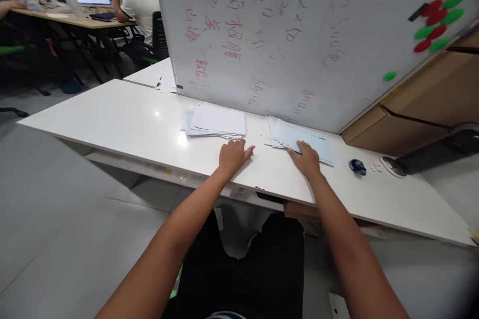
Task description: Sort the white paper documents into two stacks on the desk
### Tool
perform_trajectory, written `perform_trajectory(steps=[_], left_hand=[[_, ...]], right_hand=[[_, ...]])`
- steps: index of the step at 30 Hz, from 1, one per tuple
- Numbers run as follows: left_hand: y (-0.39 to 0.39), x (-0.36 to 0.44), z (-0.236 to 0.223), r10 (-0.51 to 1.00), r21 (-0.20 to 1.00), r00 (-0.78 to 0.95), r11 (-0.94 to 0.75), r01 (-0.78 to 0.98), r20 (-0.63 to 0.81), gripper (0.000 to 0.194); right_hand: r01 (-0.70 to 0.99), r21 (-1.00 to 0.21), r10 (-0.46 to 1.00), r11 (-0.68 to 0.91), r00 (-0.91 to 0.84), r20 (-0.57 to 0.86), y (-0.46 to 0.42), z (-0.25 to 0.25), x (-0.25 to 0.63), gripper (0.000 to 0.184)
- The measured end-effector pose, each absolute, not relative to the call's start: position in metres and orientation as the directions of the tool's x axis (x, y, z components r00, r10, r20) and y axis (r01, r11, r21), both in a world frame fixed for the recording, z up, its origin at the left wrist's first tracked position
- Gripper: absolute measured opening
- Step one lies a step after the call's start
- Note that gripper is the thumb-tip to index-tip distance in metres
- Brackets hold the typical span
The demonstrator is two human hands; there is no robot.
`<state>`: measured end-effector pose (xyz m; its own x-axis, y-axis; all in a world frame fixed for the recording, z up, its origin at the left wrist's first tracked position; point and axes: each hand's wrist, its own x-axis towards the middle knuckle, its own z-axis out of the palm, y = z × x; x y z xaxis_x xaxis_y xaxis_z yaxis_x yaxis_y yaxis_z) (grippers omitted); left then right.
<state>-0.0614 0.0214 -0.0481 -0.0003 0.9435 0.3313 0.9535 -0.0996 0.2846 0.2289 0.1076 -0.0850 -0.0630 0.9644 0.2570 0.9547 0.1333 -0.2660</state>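
Note:
My left hand (232,157) rests palm down on the white desk (123,122), its thumb held apart from the fingers. Just beyond its fingertips is a loose stack of white papers (220,120), with uneven edges and bluish sheets showing at its left side. To the right, a second stack of pale blue sheets (288,132) lies fanned out below the whiteboard. My right hand (307,160) lies on the near edge of those sheets, thumb and fingers apart. The undersides of both hands are hidden.
A whiteboard (262,35) with red handwriting and several magnets stands along the desk's back. A dark blue crumpled item (357,167) and a round white-rimmed object (392,166) sit at right, beside cardboard boxes (374,129). A seated person (140,7) is at another desk, back left.

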Motion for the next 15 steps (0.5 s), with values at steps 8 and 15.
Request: perform_trajectory(steps=[8, 15], left_hand=[[0.026, -0.054, -0.045, 0.955, 0.256, -0.115, 0.043, 0.966, 0.274, 0.055], [0.023, -0.052, -0.038, 0.957, 0.202, -0.125, 0.073, 0.977, 0.263, 0.047]], right_hand=[[0.942, -0.3, 0.922, 0.152, -0.025, 0.387, 0.101, -0.08, 0.221, 0.047], [0.949, -0.299, 0.921, 0.103, 0.023, 0.39, 0.096, -0.069, 0.222, 0.048]])
